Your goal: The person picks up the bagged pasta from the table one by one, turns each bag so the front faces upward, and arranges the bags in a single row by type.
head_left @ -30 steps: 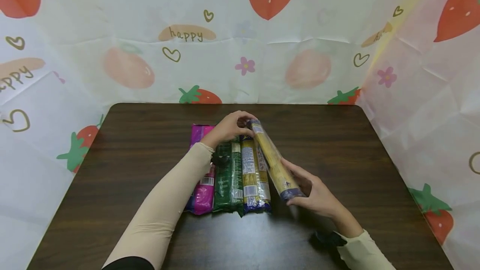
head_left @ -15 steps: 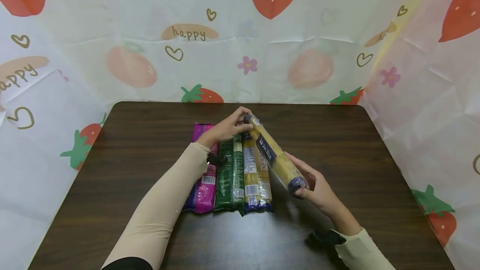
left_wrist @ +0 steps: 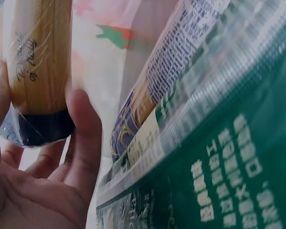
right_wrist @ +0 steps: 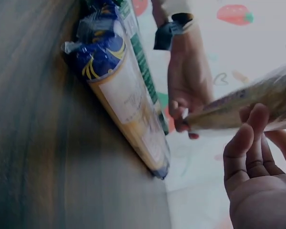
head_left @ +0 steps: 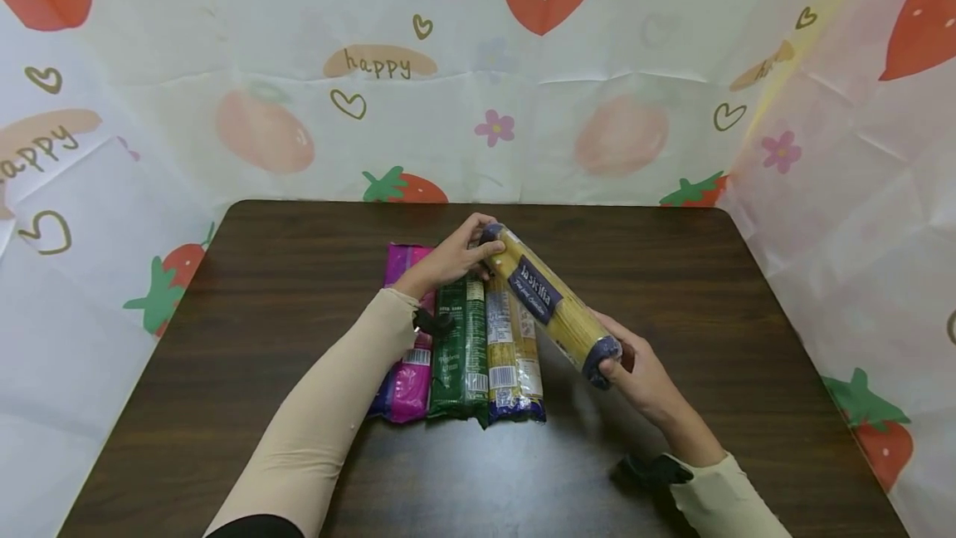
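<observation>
A clear-wrapped pack of spaghetti, with navy ends and a navy label reading "laSkilia", is held slanting above the table. At its far end my left hand grips it between thumb and fingers. My right hand holds the near end, thumb on the navy cap. In the left wrist view the pack fits between thumb and fingers. Side by side on the table lie a pink pack, a green spaghetti pack and a yellow-and-blue spaghetti pack. My left arm partly covers the pink one.
The dark wooden table runs back to a white cloth printed with strawberries, which also hangs along both sides. Dark bands sit at the wrists. A bit of blue wrapping shows beside the pink pack.
The held spaghetti pack has rolled so its navy label has come round to face up. Its near end has shifted slightly right and up with my right hand. The lying packs stay put.
</observation>
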The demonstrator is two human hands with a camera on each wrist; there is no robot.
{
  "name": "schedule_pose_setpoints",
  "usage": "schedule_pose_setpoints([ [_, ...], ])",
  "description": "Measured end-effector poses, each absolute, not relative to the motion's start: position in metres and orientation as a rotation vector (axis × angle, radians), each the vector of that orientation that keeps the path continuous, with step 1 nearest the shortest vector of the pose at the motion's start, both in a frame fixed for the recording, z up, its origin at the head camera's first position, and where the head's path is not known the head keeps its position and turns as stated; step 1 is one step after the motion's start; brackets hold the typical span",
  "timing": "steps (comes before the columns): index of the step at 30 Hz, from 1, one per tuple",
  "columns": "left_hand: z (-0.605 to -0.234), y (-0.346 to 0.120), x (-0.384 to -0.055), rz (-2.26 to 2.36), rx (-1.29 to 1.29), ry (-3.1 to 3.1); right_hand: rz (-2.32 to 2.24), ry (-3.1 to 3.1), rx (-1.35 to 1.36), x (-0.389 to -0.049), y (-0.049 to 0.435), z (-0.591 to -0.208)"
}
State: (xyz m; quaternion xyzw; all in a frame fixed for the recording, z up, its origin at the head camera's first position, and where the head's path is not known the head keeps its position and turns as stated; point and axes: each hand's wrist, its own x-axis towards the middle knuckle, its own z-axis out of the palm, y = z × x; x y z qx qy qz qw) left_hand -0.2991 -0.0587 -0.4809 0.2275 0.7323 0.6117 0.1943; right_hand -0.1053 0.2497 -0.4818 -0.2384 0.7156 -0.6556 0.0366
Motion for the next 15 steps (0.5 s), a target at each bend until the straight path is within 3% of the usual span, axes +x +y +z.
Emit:
schedule_pose_setpoints([
  [15, -0.4786, -0.0544, -0.2952, 1.768, 0.495, 2.184, -1.894, 2.165, -0.812, -0.1085, 0.2454, -0.4846],
])
